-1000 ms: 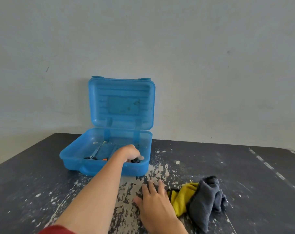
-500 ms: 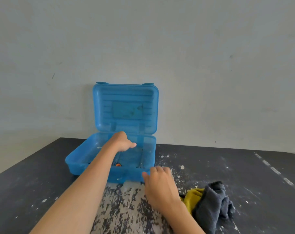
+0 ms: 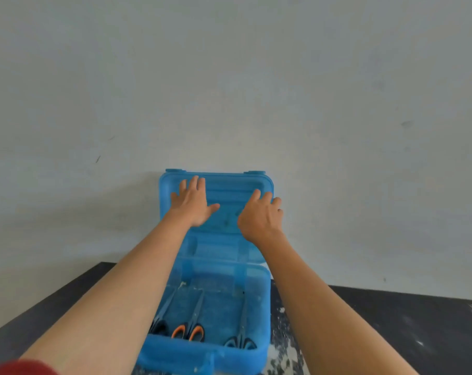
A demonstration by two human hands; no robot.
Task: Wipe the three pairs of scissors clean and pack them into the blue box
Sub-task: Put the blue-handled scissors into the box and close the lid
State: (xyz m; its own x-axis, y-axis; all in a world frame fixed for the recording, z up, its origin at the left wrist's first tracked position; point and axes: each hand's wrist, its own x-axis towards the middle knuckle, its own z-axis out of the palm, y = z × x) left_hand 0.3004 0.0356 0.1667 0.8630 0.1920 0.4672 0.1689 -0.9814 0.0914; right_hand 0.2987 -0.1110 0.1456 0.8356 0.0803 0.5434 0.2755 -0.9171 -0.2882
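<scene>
Our left hand point(image 3: 192, 203) lies flat on the inner face of the raised lid point(image 3: 229, 185), fingers straight and slightly spread. Our right hand point(image 3: 260, 215) touches the same lid at centre frame with loosely bent fingers, pinching nothing. Below, the blue box point(image 3: 202, 355) stands open at lower centre. In it lie black-handled scissors point(image 3: 163, 315), orange-handled scissors point(image 3: 194, 318) and blue-handled scissors point(image 3: 242, 328), side by side. The box rests on a dark, paint-flecked table point(image 3: 391, 320).
</scene>
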